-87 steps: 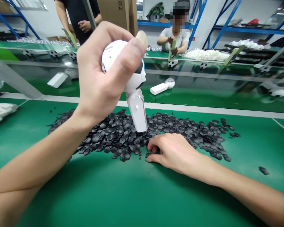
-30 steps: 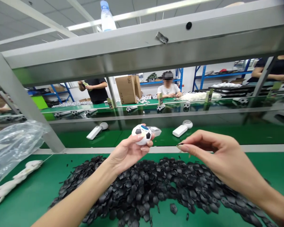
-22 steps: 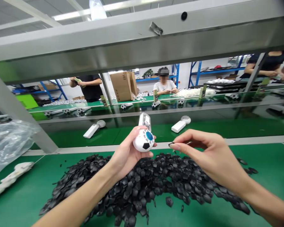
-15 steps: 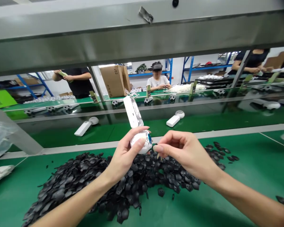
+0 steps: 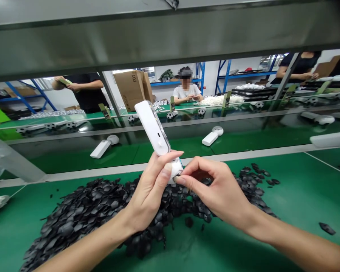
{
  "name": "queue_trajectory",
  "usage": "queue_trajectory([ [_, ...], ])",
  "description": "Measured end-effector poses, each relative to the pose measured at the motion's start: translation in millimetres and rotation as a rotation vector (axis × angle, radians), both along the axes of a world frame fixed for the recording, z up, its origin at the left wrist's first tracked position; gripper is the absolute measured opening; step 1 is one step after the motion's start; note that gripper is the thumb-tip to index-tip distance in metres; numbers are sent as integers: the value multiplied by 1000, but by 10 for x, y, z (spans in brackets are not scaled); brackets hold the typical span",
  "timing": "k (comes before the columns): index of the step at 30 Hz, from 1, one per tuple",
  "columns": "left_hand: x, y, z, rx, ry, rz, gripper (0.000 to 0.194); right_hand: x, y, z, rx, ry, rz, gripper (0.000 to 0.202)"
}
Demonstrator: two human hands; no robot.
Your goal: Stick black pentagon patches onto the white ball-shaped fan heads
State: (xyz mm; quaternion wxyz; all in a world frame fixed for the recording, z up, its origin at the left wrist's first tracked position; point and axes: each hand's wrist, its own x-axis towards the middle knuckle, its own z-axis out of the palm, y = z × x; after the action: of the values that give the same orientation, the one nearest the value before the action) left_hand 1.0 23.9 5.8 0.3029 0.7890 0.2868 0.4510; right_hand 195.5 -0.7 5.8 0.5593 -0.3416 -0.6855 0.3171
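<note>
My left hand (image 5: 151, 189) is closed around the rounded head of a white plastic device (image 5: 153, 128), whose long flat handle sticks up and to the left. Part of the head shows between the fingers, with a bit of blue at its edge. My right hand (image 5: 208, 181) pinches thumb and forefinger against the head's right side. A small black piece, mostly hidden, shows at the thumb tip. Under both hands spreads a large heap of black five-sided plastic pieces (image 5: 87, 207) on the green tabletop (image 5: 243, 249).
Beyond the table edge, white devices (image 5: 212, 136) lie on a green conveyor belt (image 5: 164, 145). Small football-patterned items (image 5: 170, 115) stand further back. Co-workers sit or stand across the line near a cardboard box (image 5: 133, 90). A metal beam (image 5: 158, 45) crosses overhead.
The device has tilted, its handle now showing more of its face. My right fingertips have moved left onto the head. The camera view has shifted slightly, and a white object has appeared at the right edge.
</note>
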Motion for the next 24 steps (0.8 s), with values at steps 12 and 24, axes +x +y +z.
queue_trajectory([
  [12,-12,24,-46,3,-42,40,31,0,-3,45,-154,59,18,22],
  [24,56,60,-150,19,-164,103,20,-12,-62,29,-303,118,197,13],
])
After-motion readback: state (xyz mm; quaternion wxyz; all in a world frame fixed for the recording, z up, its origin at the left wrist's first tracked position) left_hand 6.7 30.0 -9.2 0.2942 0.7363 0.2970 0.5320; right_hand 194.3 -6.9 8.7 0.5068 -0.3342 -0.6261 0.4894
